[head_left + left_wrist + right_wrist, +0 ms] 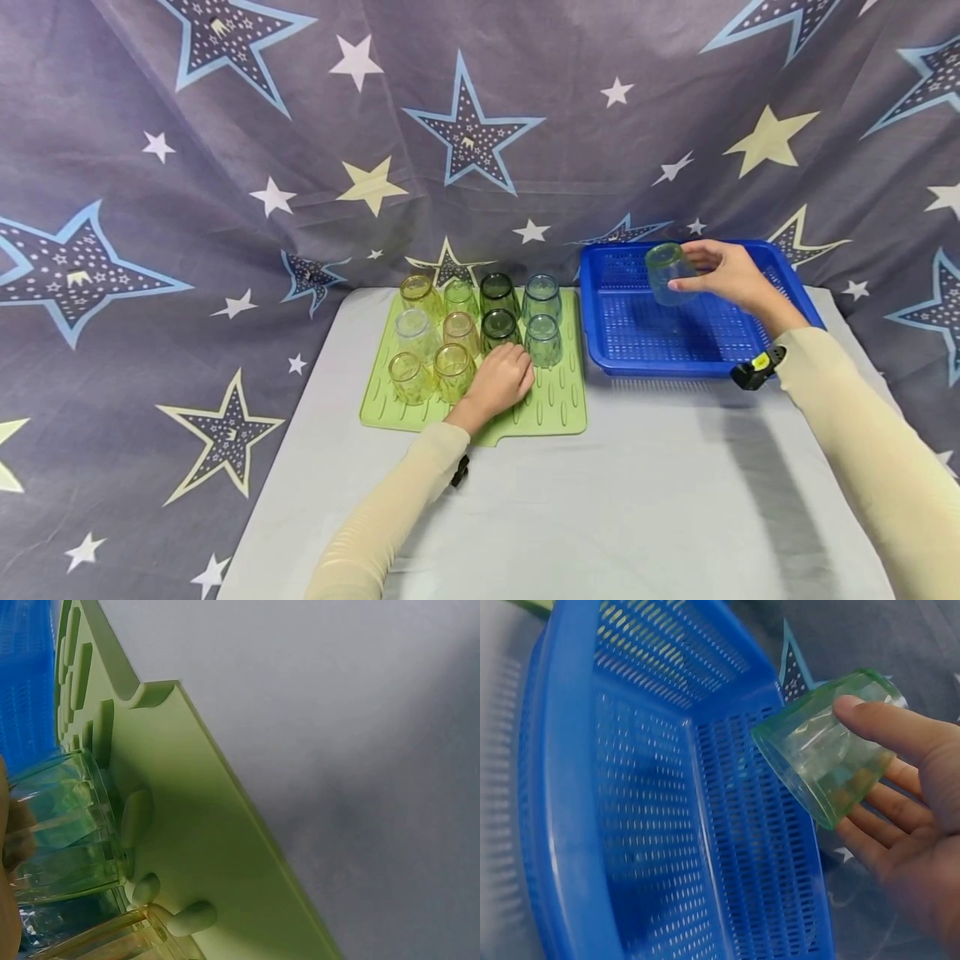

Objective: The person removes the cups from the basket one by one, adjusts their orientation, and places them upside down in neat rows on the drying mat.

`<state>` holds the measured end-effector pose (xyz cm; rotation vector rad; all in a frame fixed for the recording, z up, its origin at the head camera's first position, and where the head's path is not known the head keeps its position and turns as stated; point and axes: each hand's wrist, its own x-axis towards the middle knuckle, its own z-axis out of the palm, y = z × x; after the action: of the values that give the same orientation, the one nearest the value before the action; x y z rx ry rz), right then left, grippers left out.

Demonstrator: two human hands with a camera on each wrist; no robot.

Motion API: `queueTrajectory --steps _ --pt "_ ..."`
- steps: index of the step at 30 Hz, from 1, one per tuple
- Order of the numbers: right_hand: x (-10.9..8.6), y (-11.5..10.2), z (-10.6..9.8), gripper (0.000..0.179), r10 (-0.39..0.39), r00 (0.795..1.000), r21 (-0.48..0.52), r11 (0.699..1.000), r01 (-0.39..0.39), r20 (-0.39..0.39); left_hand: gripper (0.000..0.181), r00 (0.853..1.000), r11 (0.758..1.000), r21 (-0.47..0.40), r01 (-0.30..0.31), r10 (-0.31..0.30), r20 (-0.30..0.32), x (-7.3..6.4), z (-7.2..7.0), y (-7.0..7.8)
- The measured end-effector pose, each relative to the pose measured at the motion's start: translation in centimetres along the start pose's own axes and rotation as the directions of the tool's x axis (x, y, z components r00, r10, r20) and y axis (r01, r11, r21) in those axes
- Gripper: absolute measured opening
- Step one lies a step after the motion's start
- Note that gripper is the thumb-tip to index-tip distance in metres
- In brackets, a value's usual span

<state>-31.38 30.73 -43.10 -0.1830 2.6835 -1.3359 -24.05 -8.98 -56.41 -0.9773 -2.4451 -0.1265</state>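
Note:
Over the blue basket (697,367), my right hand (723,271) grips a clear green glass (667,275), thumb on one side and fingers on the other. The right wrist view shows this green glass (829,746) tilted above the perforated basket floor. My left hand (498,379) is low over the front of the green drying mat (551,421), its fingers curled. In the left wrist view it holds a green glass (64,832) whose rim is at the mat; in the head view the hand hides that glass.
Several coloured glasses stand in rows on the mat, among them a yellow glass (411,379), an amber glass (454,373), a dark glass (498,329) and a blue glass (543,342). A white-covered table (600,500) lies under everything, with a star-patterned curtain (525,108) behind.

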Motion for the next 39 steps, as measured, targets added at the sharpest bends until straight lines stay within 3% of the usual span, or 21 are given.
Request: queueTrajectory --steps 8,22,39 --pt "-0.3 -1.3 0.7 0.076 0.017 1.0 0.082 0.996 -0.017 0.0 0.009 1.0 1.0 -0.005 0.009 -0.009 0.019 -0.1 0.2 -0.1" --pt "-0.4 -3.2 2.4 0.061 -0.043 0.999 0.283 0.958 0.046 -0.019 0.008 1.0 1.0 -0.014 0.015 -0.015 0.024 -0.2 0.2 -0.1" --pt "-0.8 -4.7 3.8 0.056 -0.093 0.995 0.362 0.927 0.098 -0.031 0.012 1.0 1.0 -0.023 0.017 -0.017 0.012 -0.2 -0.1 -0.1"
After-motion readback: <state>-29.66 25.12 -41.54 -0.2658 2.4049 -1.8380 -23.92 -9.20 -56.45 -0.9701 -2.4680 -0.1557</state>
